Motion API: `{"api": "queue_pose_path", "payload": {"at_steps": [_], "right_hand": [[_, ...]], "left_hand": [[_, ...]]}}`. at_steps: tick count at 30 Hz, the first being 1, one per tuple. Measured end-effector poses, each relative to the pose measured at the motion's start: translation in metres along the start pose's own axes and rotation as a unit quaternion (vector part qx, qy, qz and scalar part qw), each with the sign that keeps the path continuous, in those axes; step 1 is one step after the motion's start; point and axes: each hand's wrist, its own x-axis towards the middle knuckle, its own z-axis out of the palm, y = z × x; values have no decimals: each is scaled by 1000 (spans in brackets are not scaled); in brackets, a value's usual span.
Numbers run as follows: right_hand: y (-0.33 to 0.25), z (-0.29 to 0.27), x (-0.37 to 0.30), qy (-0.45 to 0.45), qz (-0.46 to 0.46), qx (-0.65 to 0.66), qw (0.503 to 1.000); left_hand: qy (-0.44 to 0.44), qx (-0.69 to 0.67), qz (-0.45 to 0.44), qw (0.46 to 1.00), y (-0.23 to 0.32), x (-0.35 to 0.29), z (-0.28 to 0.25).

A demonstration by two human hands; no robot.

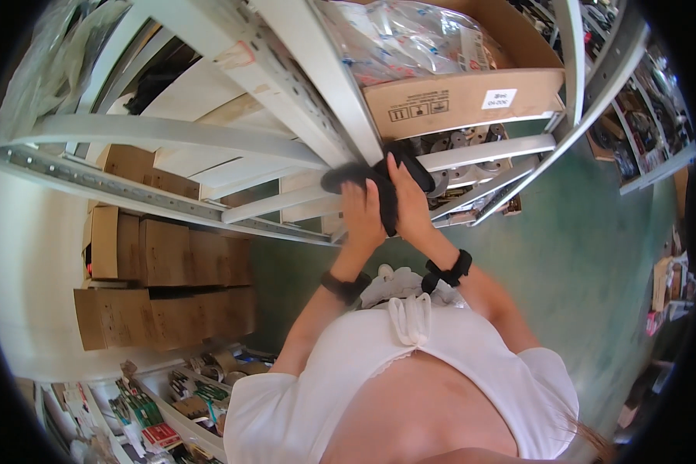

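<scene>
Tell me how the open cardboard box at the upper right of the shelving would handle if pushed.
The cardboard box seems fairly stiff, since its printed front wall stands upright. It looks wider than tall, so it would probably slide before tipping. The clear plastic wrapping inside is glossy and crinkled, so it may shift and slip.

Just beyond the fingers point(398, 176) of the right hand point(412, 203), a cardboard carton point(464, 83) bore a row of 3 framed handling symbols point(419, 110) beneath small dark print point(428, 98). Farther right of the fingers, its white label point(499, 99) carried dark characters. Print point(472, 48) on the clear bag point(410, 39) was too small to read.
</scene>
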Motion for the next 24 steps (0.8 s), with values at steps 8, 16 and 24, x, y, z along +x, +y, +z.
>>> {"api": "queue_pose_path", "payload": {"at_steps": [8, 16, 24], "right_hand": [[-27, -14, 43, 51, -104, 72, 991], [23, 14, 15, 52, -21, -64, 996], [10, 2, -3, 48, -104, -62, 991]], "left_hand": [[144, -16, 39, 989, -3, 75, -30], [43, 55, 57, 996, 3, 54, -12], [10, -28, 40, 999, -17, 34, -42]]}}
